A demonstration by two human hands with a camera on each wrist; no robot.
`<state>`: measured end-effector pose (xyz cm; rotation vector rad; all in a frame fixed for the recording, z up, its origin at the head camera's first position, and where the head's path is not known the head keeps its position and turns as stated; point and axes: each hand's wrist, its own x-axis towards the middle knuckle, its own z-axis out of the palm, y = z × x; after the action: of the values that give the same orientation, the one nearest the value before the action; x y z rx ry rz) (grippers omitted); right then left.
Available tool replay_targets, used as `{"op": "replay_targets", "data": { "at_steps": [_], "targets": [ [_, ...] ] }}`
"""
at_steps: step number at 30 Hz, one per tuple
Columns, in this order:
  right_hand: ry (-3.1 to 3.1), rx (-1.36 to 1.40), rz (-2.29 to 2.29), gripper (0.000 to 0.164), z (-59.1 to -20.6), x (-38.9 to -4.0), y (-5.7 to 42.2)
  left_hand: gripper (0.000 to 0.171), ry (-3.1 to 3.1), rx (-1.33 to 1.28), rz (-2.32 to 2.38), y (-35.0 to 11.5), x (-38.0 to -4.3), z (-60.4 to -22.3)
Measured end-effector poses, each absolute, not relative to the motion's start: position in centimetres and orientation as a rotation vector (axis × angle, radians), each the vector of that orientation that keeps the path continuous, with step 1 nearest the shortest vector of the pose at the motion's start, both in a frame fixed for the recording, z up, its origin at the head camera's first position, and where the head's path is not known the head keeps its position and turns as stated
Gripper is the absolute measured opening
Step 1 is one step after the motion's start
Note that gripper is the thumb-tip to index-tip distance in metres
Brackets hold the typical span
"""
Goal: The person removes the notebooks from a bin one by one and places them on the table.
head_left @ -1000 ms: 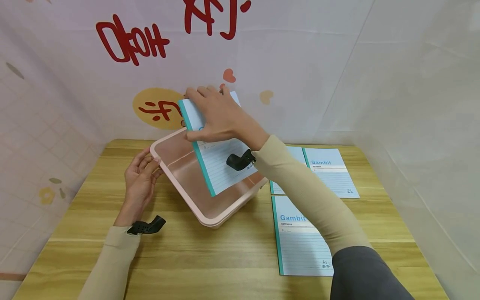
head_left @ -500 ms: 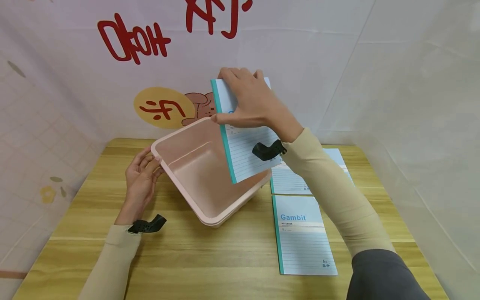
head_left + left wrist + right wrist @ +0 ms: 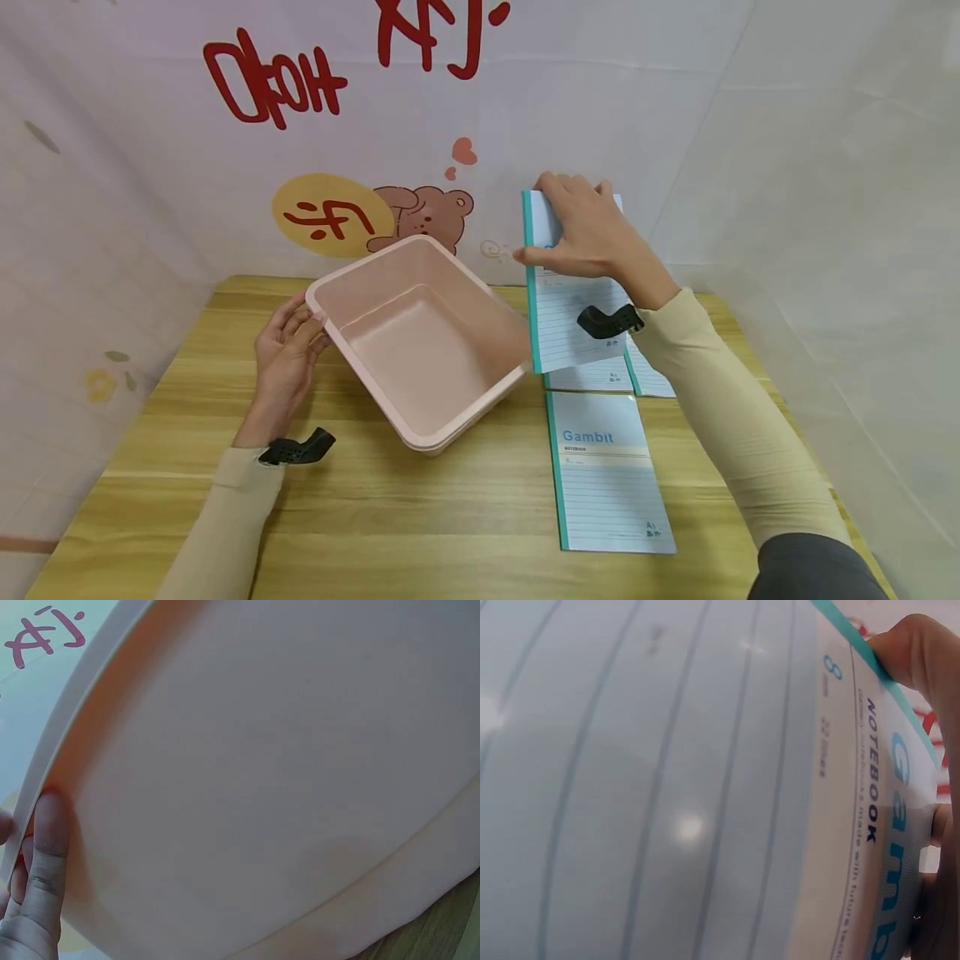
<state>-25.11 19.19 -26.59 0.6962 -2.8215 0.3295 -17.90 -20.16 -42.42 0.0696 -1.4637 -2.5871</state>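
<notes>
My left hand (image 3: 287, 358) grips the left rim of a pale pink plastic basin (image 3: 420, 350), which is tilted toward me and has nothing in it. In the left wrist view the fingers (image 3: 51, 825) press on the outer wall of the basin (image 3: 262, 750) just below its rim. My right hand (image 3: 588, 229) holds a notebook (image 3: 573, 317) with a teal spine by its upper part, thumb at the spine and fingertips over the top edge. The right wrist view shows the lined cover of that notebook (image 3: 705, 787) close up. It hangs right of the basin, overlapping notebooks behind it.
A notebook (image 3: 611, 475) marked Gambit lies on the wooden table (image 3: 465, 533) at the right. Behind it lie two more notebooks, one a lined notebook (image 3: 588, 381) and beside it another notebook (image 3: 651, 375), both partly hidden. A printed curtain (image 3: 570, 100) stands behind the table.
My right hand has carried the notebook from over the basin to its right side, rising and then lowering a little. The left hand keeps its grip on the rim.
</notes>
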Motion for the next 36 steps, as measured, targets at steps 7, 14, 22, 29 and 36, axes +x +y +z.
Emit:
{"op": "replay_targets", "data": {
  "at_steps": [7, 14, 22, 29, 36],
  "targets": [
    [-2.896, 0.572, 0.35, 0.066, -30.8, -24.0, 24.5, 0.049, -1.487, 0.116, -2.579, -19.8, -17.9, -42.4],
    [-2.98, 0.473, 0.337, 0.067, -34.3, -22.2, 28.2, 0.049, -1.483, 0.123, -2.574, -19.9, -17.6, -42.1],
    [-3.042, 0.4, 0.292, 0.063, -37.2, -19.5, 31.8, 0.049, -1.468, 0.105, -2.581, -19.8, -17.8, -42.2],
    [-3.109, 0.38, 0.285, 0.071, -40.1, -17.3, 34.1, 0.051, -1.503, 0.094, -2.559, -19.9, -17.9, -42.4],
    [-3.174, 0.379, 0.257, 0.084, -42.3, -15.2, 36.0, 0.052, -1.495, 0.086, -2.567, -20.0, -17.8, -42.2]
  ]
}}
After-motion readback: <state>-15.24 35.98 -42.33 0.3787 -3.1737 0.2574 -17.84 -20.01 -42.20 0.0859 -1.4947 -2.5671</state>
